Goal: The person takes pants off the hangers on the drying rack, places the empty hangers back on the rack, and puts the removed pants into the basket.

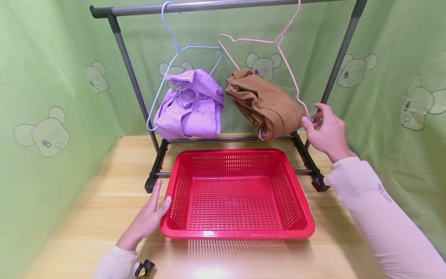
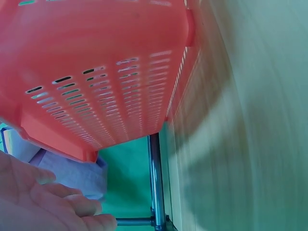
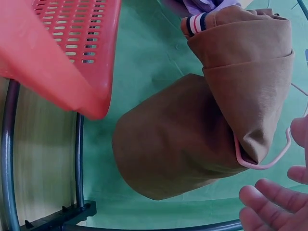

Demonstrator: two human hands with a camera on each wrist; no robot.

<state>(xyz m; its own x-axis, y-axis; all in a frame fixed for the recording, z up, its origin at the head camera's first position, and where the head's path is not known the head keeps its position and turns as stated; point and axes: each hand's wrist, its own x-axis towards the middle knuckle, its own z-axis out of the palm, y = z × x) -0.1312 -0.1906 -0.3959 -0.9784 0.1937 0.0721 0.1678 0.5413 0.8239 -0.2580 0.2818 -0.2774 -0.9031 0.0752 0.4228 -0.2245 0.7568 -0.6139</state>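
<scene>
Right grip: the person's right hand (image 1: 329, 133), fingers loosely spread, thumb apart from them, beside the lower right corner of the pink wire hanger (image 1: 259, 40); whether the thumb touches the wire I cannot tell.
Brown garment: a folded brown cloth garment (image 1: 268, 102), bunched on the lower part of the pink hanger, its right end just beside the thumb; a striped trim (image 3: 197, 24) in white, red and dark blue shows at one edge.
Left grip: the person's left hand (image 1: 146, 219), fingers extended and holding nothing, just beside the left rim of the basket; contact is unclear.
Basket: a red rectangular plastic basket (image 1: 240, 234) with slotted walls, in front of the rack and below both garments; a pale patch on its near rim could be a label or glare.
Sleeve lettering: small dark script on the pale right sleeve (image 1: 362, 193), perhaps starting "Let"; the rest is too small.
Purple garment: a bunched lilac cloth garment (image 1: 195, 106) on a light blue wire hanger (image 1: 200, 47), left of the brown one.
Rack: a grey metal clothes rack (image 1: 223, 5) with black joints, bearing both hangers.
Table: pale wood-grain table (image 1: 101, 209).
Curtain: green cloth curtain (image 1: 24, 89) printed with bear faces, their marks unreadable.
</scene>
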